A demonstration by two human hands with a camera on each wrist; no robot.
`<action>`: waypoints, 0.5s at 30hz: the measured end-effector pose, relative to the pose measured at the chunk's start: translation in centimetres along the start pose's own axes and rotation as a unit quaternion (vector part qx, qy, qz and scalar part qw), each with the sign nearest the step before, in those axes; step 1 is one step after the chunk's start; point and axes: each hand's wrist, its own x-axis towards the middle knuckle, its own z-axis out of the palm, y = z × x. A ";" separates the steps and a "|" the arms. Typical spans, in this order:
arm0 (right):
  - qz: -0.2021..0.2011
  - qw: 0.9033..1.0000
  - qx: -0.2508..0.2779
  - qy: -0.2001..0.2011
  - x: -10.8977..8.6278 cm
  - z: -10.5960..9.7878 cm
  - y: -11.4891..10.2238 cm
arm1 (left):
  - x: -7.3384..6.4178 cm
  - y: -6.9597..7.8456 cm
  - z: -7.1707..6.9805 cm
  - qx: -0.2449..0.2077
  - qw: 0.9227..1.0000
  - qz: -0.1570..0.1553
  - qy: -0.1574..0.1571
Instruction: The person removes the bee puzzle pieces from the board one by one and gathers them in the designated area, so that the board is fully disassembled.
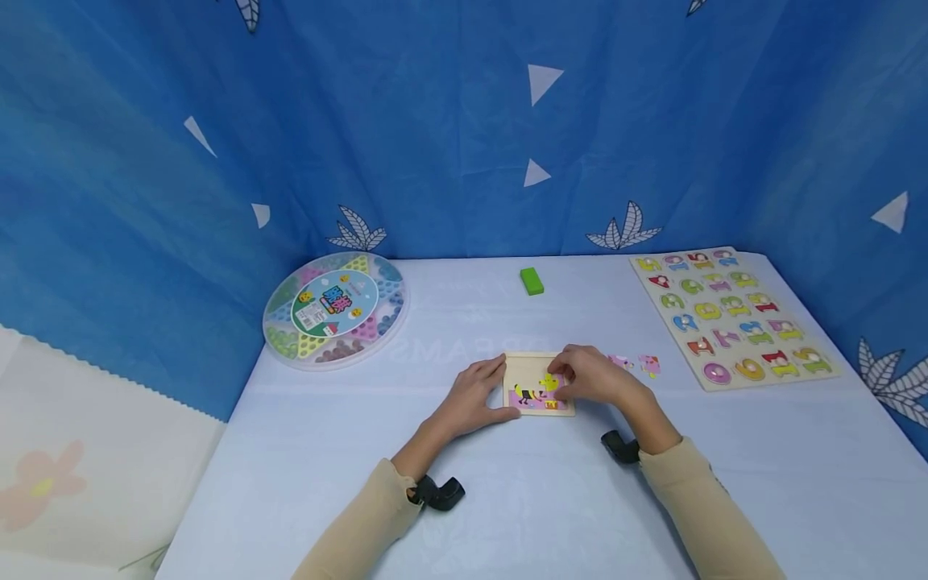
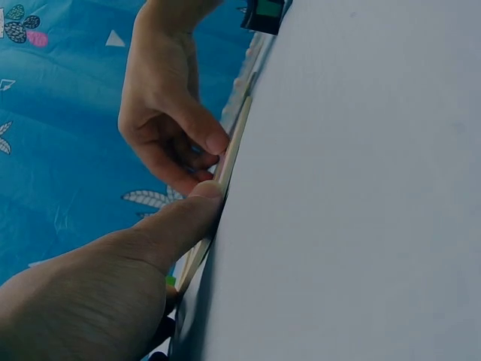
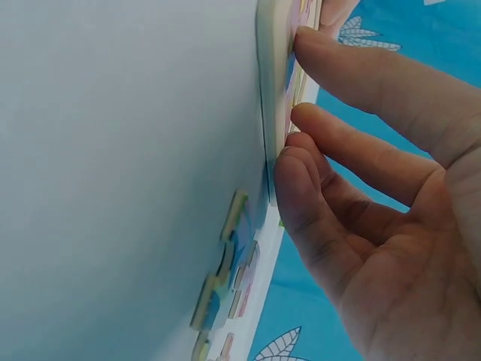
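A small wooden jigsaw puzzle tray (image 1: pixel 525 361) lies flat on the table, its lower part filled with pink pieces showing a yellow animal. My left hand (image 1: pixel 474 396) grips the tray's left side, fingers at the far corner and thumb at the near one; in the left wrist view the thumb presses the tray's rim (image 2: pixel 239 143). My right hand (image 1: pixel 594 374) is over the tray's right side with curled fingers, its thumb and index finger pinching a yellow-and-pink puzzle piece (image 1: pixel 551 382). The fingers partly hide this piece. In the right wrist view, the right fingertips (image 3: pixel 304 113) touch the tray's edge area.
Loose puzzle pieces (image 1: pixel 649 365) lie right of the tray, partly behind the right hand. A green block (image 1: pixel 532 281) sits farther back. A round board-game box (image 1: pixel 333 310) stands at the left, and a wooden number-peg board (image 1: pixel 732 322) at the right. A blue curtain (image 1: pixel 464 129) hangs behind.
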 end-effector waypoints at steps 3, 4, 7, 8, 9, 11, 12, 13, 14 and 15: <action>0.001 1.000 0.006 -0.002 0.0 -0.2 -0.1 | 0.0 0.1 -0.1 -0.004 1.000 -0.002 0.001; 0.001 1.000 0.008 -0.003 0.1 -0.2 -0.1 | 0.0 0.1 -0.2 -0.004 1.000 -0.002 0.001; 0.012 1.000 0.018 -0.008 0.1 -0.3 -0.1 | 0.0 0.1 -0.2 -0.004 1.000 -0.002 0.001; 0.013 1.000 0.021 -0.009 0.1 -0.3 -0.1 | 0.0 0.2 -0.2 -0.004 1.000 -0.002 0.001; 0.016 1.000 0.024 -0.010 0.1 -0.3 -0.1 | 0.0 0.2 -0.2 -0.003 1.000 -0.002 0.001; 0.020 0.999 0.028 -0.011 0.1 -0.2 -0.1 | 0.0 0.2 -0.2 -0.003 1.000 -0.001 0.000; 0.021 0.999 0.029 -0.011 0.1 -0.2 -0.1 | 0.0 0.2 -0.1 -0.002 1.000 -0.001 0.000; 0.022 0.999 0.031 -0.011 0.1 -0.2 -0.1 | 0.0 0.2 -0.1 -0.004 1.000 -0.002 -0.001; 0.022 0.999 0.031 -0.011 0.1 -0.2 -0.1 | 0.0 0.2 -0.1 -0.004 1.000 -0.002 -0.002; 0.021 0.999 0.031 -0.011 0.1 -0.1 0.0 | 0.0 0.2 -0.1 -0.005 1.000 -0.002 -0.002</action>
